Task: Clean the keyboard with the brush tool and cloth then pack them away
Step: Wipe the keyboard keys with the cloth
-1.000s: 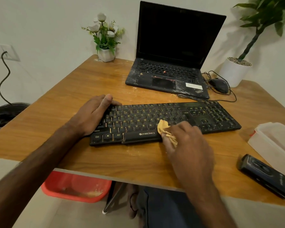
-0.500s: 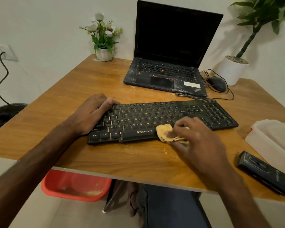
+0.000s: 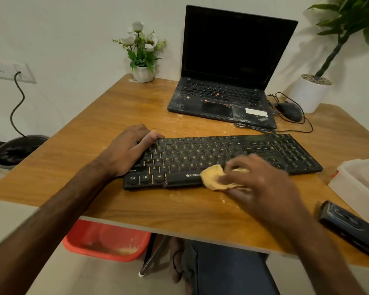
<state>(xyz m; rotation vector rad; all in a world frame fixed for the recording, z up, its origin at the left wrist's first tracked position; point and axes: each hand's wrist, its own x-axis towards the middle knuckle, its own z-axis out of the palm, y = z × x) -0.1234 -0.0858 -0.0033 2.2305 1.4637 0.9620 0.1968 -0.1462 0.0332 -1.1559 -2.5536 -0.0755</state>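
Right hand [image 3: 262, 184] pinches the cloth [image 3: 214, 177] at the front edge of the keyboard [image 3: 222, 154], which runs nine to three; key rows lie at twelve, left hand [image 3: 126, 150] gripping the nine-o'clock end.

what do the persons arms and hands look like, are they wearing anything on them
Both forearms are bare right up to the frame edge, with no sleeves in view. The left hand and right hand have no gloves, and neither wrist carries a watch or band. No ring shows, though the right hand is motion-blurred, so small details there cannot be told.
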